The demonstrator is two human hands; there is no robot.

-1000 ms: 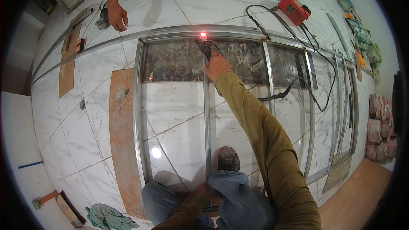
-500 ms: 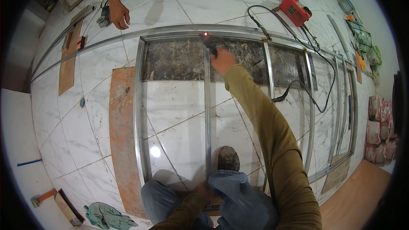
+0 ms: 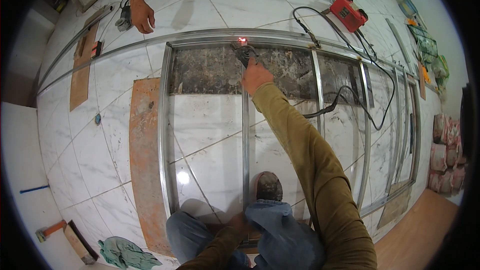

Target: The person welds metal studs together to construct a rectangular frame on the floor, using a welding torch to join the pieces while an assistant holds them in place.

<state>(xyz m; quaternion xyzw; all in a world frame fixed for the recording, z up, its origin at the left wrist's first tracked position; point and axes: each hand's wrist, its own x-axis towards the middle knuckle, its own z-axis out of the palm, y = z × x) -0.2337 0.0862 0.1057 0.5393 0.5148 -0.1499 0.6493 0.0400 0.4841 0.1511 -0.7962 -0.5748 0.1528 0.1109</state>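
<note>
As a red glow [image 3: 242, 40] spreads just beyond your right hand [image 3: 257, 77], the dark tool [image 3: 244, 56] is at the far rail [image 3: 280, 42].
Half a second ago that glow was a smaller point, and your hand has since shifted slightly left, which suggests the tool is working again where the middle bar [image 3: 245, 135] meets the rail. Your right fingers are curled closed round the tool, and the bar runs from there back toward your left hand [image 3: 239, 222], whose grip you cannot tell from this view.
</note>
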